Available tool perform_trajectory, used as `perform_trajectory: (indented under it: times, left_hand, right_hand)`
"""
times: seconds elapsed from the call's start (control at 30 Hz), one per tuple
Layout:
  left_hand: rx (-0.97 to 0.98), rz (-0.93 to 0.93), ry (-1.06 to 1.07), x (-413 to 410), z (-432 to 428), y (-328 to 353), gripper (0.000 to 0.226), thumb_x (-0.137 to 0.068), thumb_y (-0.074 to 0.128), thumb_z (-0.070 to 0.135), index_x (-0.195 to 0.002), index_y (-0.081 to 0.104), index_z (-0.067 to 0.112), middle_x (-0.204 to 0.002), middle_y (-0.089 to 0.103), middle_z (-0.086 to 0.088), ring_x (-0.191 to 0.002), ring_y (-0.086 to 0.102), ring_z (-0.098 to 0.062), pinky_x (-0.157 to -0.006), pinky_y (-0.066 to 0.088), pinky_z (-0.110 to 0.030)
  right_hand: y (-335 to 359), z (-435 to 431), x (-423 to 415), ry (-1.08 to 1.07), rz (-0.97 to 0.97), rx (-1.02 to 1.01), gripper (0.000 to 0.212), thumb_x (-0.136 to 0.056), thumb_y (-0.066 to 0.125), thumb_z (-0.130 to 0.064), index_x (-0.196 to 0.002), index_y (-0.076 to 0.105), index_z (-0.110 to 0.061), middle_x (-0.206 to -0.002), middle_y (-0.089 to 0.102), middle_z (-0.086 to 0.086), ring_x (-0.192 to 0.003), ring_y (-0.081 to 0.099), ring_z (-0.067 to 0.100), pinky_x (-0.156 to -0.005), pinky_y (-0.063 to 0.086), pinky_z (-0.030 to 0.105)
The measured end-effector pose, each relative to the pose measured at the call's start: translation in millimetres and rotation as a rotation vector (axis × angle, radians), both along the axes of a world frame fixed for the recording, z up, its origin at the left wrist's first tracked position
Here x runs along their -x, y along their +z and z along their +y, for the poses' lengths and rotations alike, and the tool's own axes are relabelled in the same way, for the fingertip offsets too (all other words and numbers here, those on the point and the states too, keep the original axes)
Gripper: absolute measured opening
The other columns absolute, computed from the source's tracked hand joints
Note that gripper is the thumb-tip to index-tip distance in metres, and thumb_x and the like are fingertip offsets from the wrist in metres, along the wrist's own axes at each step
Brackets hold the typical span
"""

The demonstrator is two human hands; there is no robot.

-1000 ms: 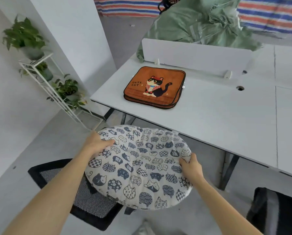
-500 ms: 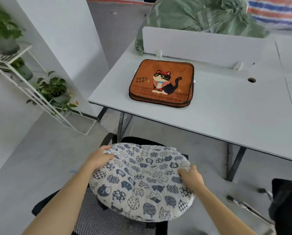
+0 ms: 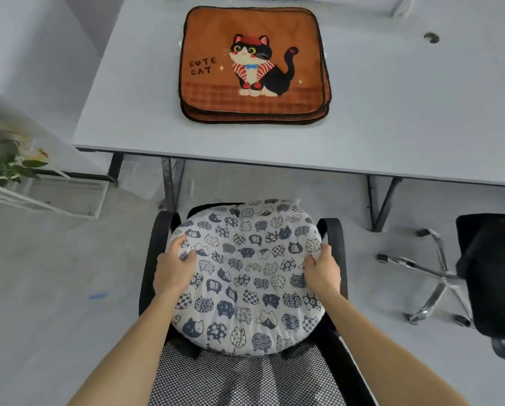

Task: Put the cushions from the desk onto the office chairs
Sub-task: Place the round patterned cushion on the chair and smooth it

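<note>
One round cushion (image 3: 245,276), white with a print of blue cat faces, lies low between the two black armrests (image 3: 334,232) of an office chair (image 3: 239,379), over its seat. Whether it touches the seat cannot be told. The left hand (image 3: 173,269) grips the cushion's left edge, fingers curled over the top. The right hand (image 3: 323,272) pinches the right edge, bunching the fabric. Both forearms reach in from the bottom, over the chair's mesh back.

Beyond the chair stands a pale grey desk (image 3: 377,127). On it, well apart from the round cushion, lies a stack of square orange cushions (image 3: 254,65); the top one shows a black-and-white cat in a red cap and the words "CUTE CAT".

At right, a second black chair (image 3: 488,259) with a chrome base stands on the grey floor. At left, a white rack (image 3: 49,197) holds leafy plants.
</note>
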State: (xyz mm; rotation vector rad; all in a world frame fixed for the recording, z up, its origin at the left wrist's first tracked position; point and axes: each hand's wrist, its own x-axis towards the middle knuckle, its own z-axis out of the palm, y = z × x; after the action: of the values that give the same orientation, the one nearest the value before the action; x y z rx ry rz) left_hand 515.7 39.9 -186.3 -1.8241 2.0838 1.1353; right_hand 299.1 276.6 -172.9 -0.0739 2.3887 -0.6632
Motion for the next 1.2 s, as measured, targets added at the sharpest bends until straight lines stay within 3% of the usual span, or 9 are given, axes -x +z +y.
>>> perform_trajectory:
  times: [0.23,0.3,0.4,0.5,0.6,0.87,1.03,1.13,1.2]
  left_hand:
    - [0.029,0.138,0.039,6,-4,-69,0.049,-0.098,0.05,0.042,-0.143,0.034,0.048,-0.14,0.054,-0.012,-0.123,0.053,-0.028,-0.095,0.045,-0.043]
    - [-0.005,0.103,0.05,3,-2,-91,0.052,-0.099,0.051,0.038,-0.143,0.028,0.052,-0.136,0.051,-0.016,-0.115,0.054,-0.03,-0.093,0.045,-0.044]
    - [-0.071,0.009,0.051,-11,6,-129,0.057,-0.099,0.054,0.031,-0.141,0.023,0.053,-0.122,0.052,-0.019,-0.082,0.055,-0.022,-0.08,0.05,-0.041]
    - [-0.086,-0.071,0.053,-26,18,-150,0.055,-0.098,0.058,0.028,-0.135,0.023,0.049,-0.111,0.055,-0.016,-0.072,0.059,-0.024,-0.063,0.051,-0.039]
    - [-0.073,-0.117,0.049,-30,25,-154,0.055,-0.096,0.061,0.029,-0.132,0.023,0.048,-0.106,0.056,-0.013,-0.068,0.061,-0.025,-0.056,0.049,-0.036]
    - [-0.106,-0.144,0.018,-27,27,-142,0.058,-0.098,0.056,0.031,-0.137,0.017,0.048,-0.11,0.052,-0.015,-0.075,0.061,-0.028,-0.066,0.051,-0.041]
    - [-0.097,-0.134,-0.034,-37,32,-139,0.059,-0.099,0.054,0.034,-0.141,0.015,0.045,-0.111,0.056,-0.017,-0.079,0.062,-0.028,-0.075,0.054,-0.045]
    - [-0.08,-0.166,-0.042,-38,38,-136,0.06,-0.099,0.053,0.036,-0.145,0.016,0.042,-0.121,0.049,-0.018,-0.092,0.062,-0.031,-0.077,0.055,-0.046]
    - [0.115,-0.254,-0.177,-35,42,-139,0.061,-0.096,0.054,0.029,-0.148,0.023,0.027,-0.144,0.033,-0.022,-0.124,0.048,-0.039,-0.093,0.05,-0.049]
  right_hand:
    - [-57,-27,12,-0.112,0.096,0.036,0.047,-0.105,0.047,-0.025,-0.149,0.034,-0.028,-0.133,0.061,0.006,-0.112,0.062,0.032,-0.087,0.055,0.046]
    - [-83,-24,7,-0.129,0.062,0.005,0.047,-0.105,0.046,-0.024,-0.15,0.032,-0.029,-0.132,0.061,0.01,-0.106,0.064,0.033,-0.084,0.056,0.044]
    - [-126,-12,-7,-0.197,-0.006,-0.069,0.043,-0.106,0.044,-0.02,-0.147,0.035,-0.027,-0.131,0.063,0.013,-0.089,0.065,0.025,-0.068,0.055,0.036]
    - [-151,4,-18,-0.193,-0.052,-0.144,0.052,-0.107,0.042,-0.019,-0.155,0.025,-0.027,-0.149,0.05,0.013,-0.124,0.056,0.04,-0.096,0.053,0.054]
    - [-162,16,-23,-0.192,-0.051,-0.121,0.049,-0.107,0.042,-0.023,-0.154,0.027,-0.028,-0.15,0.046,0.015,-0.13,0.05,0.042,-0.103,0.049,0.055]
    - [-164,12,-24,-0.306,-0.024,-0.07,0.053,-0.106,0.044,-0.02,-0.156,0.027,-0.025,-0.148,0.043,0.014,-0.127,0.051,0.04,-0.1,0.048,0.049]
    - [-168,7,-22,-0.359,-0.006,-0.034,0.054,-0.105,0.043,-0.017,-0.156,0.026,-0.028,-0.146,0.042,0.012,-0.129,0.048,0.039,-0.104,0.045,0.054]
    - [-173,10,-20,-0.31,-0.025,-0.058,0.055,-0.105,0.044,-0.025,-0.156,0.023,-0.029,-0.147,0.041,0.013,-0.131,0.046,0.04,-0.107,0.043,0.057]
    - [-175,15,-23,-0.243,0.025,-0.108,0.058,-0.104,0.044,-0.031,-0.157,0.02,-0.026,-0.155,0.034,0.013,-0.14,0.035,0.039,-0.114,0.034,0.058]
